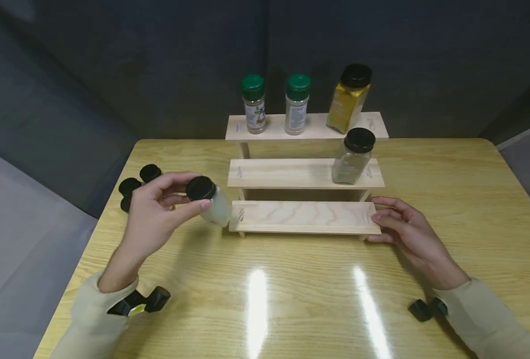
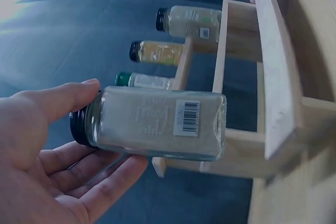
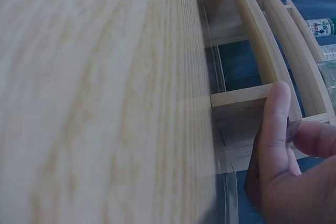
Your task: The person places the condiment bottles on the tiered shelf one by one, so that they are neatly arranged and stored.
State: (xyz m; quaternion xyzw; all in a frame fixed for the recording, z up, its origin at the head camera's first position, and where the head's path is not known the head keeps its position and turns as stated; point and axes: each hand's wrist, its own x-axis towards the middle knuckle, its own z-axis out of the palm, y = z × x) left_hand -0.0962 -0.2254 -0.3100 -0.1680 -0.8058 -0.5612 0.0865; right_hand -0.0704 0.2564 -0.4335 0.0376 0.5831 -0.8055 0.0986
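Note:
My left hand (image 1: 150,217) holds a square glass spice jar (image 1: 218,208) by its black lid, thumb on one side and fingers on the other. The jar tilts beside the left end of the bottom step of a three-tier wooden spice rack (image 1: 302,218). In the left wrist view a barcode label (image 2: 187,118) shows on the jar's pale glass side. At the rack's other end, my right hand (image 1: 410,237) grips the end of that bottom step between thumb and fingers. The right wrist view shows the fingers (image 3: 275,129) against the wood.
On the top tier stand two green-capped shakers (image 1: 254,112) (image 1: 296,114) and a yellow spice jar (image 1: 346,107). A black-lidded jar (image 1: 351,162) is on the middle tier's right. Several black-lidded jars (image 1: 150,173) cluster behind my left hand. Dark fabric (image 1: 193,65) hangs behind the wooden table (image 1: 309,299).

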